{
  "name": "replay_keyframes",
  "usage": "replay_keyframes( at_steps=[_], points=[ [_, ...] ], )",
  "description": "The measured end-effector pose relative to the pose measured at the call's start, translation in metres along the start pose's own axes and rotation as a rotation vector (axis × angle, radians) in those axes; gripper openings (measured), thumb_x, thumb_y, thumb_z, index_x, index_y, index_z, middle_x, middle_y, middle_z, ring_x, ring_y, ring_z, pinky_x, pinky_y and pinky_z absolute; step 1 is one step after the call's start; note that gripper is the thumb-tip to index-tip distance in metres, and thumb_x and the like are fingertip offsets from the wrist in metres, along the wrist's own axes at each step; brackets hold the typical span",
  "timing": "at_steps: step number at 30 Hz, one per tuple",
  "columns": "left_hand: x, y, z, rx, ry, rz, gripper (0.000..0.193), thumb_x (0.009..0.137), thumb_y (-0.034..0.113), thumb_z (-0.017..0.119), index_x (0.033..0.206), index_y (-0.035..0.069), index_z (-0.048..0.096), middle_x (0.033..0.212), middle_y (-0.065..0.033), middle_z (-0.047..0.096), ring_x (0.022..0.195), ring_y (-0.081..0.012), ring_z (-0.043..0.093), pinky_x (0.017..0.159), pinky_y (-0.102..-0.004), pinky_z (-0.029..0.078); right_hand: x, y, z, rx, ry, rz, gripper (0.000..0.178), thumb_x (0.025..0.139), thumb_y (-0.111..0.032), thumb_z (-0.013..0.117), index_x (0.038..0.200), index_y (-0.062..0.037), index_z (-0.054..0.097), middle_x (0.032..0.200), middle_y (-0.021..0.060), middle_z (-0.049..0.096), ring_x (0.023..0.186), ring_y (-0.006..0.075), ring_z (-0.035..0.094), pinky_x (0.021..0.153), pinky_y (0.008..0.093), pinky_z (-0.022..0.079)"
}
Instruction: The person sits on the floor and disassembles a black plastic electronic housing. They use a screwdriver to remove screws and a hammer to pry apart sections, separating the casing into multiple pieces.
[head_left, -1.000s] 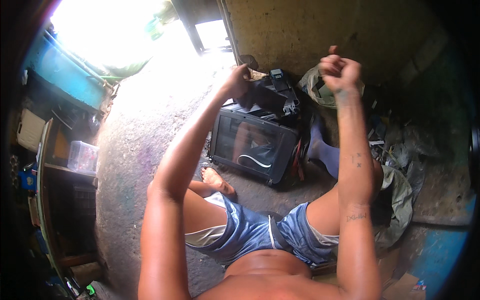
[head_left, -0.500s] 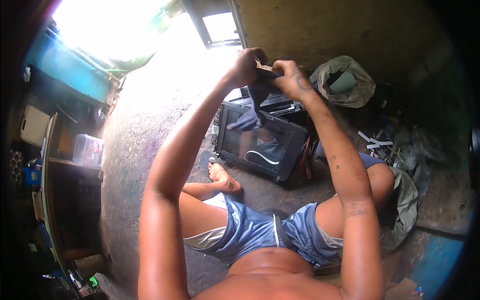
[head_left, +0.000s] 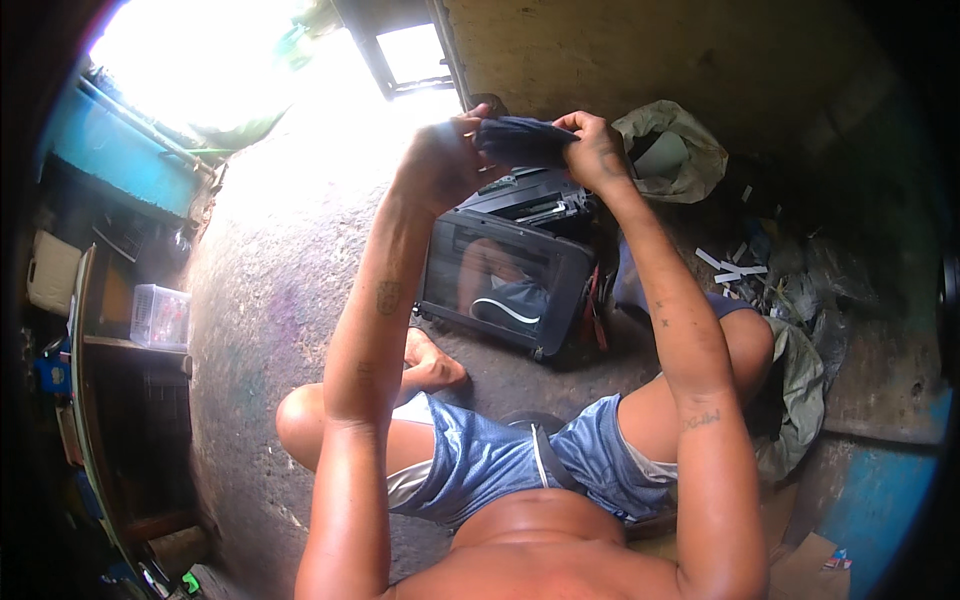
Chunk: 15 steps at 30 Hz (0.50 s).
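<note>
A dark navy cloth [head_left: 525,143] is stretched between my raised hands, folded into a short band. My left hand [head_left: 448,165] grips its left end, fingers and thumb around the edge. At the right end, my right hand [head_left: 597,152] pinches it between thumb and fingers. Below the cloth, on the floor, lies a black printer-like machine with a glass scanner pane [head_left: 500,290]; the pane reflects a leg and a white-trimmed piece of clothing. Neither hand touches the machine. Its dark inner parts [head_left: 540,205] show behind the pane, partly covered by my hands and the cloth.
An open pale sack [head_left: 700,170] with a light object inside stands by the back wall. White strips and plastic scraps [head_left: 735,268] litter the floor at the right. At the left, a shelf [head_left: 135,345] bears a clear plastic basket [head_left: 160,315]. My bent legs flank the floor before me.
The cloth hung down loosely with a dangling end; now it is folded and drawn taut sideways. My hands have moved farther apart, and the view has shifted slightly.
</note>
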<state>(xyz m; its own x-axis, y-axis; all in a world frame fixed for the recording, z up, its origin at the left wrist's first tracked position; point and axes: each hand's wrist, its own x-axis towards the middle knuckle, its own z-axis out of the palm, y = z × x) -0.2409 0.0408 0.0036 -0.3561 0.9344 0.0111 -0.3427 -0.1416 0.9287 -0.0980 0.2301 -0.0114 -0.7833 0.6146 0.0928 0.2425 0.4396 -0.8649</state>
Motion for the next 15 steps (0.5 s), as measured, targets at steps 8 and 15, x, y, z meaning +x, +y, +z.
replay_keyframes(
  at_steps=[8,15],
  points=[
    [0.009,-0.025,-0.006,0.746,0.665,-0.028,0.041,0.081,0.018,0.079,0.117,0.005,0.064,0.095,-0.0148,0.070,0.079,-0.0187,0.069,0.062,-0.0338,0.055,-0.032,-0.016,0.006,1.388,-0.336,0.281,0.046,0.093,-0.020,0.059,0.130,0.0070,0.062,0.115,0.0142,0.072,0.101,0.0214,0.072,0.092,0.0374,0.060],
    [0.000,-0.014,0.012,1.229,0.604,0.231,0.029,0.079,0.008,0.068,0.107,0.004,0.072,0.086,-0.0179,0.074,0.084,-0.0316,0.074,0.078,-0.0401,0.056,-0.038,-0.015,0.012,-0.084,0.034,-0.116,0.022,0.084,-0.015,0.082,0.101,-0.0024,0.074,0.090,0.0037,0.075,0.082,0.0093,0.067,0.078,0.0271,0.054]
  ],
)
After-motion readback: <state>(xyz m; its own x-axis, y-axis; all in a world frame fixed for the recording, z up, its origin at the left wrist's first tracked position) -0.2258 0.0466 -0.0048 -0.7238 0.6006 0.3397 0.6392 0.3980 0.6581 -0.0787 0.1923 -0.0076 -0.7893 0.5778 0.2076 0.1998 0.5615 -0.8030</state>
